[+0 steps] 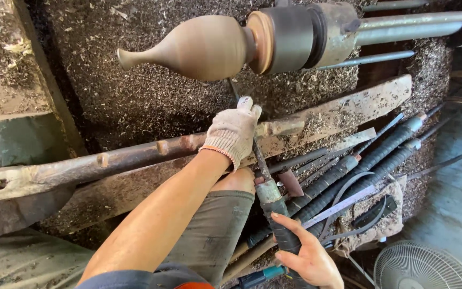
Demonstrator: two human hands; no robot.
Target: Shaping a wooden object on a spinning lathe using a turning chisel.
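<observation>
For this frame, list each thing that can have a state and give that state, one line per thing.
Vase-shaped wooden workpiece: mounted sideways on the lathe chuck, shaped smooth.
Long turning chisel: gripped in both hands, laid across the tool rest bar, tip up by the workpiece.
Left hand: gloved, on the chisel shaft at the rest.
Right hand: bare, wrapped around the taped handle.
Spare chisels: lying in a pile.
Fan: spin cannot be told.

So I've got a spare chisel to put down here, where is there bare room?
Little is bare. The flat top of the wooden plank, right of the gloved left hand, is open but dusted with shavings. The grey floor by the fan is open too. The tool pile beside the right hand is crowded.
</observation>
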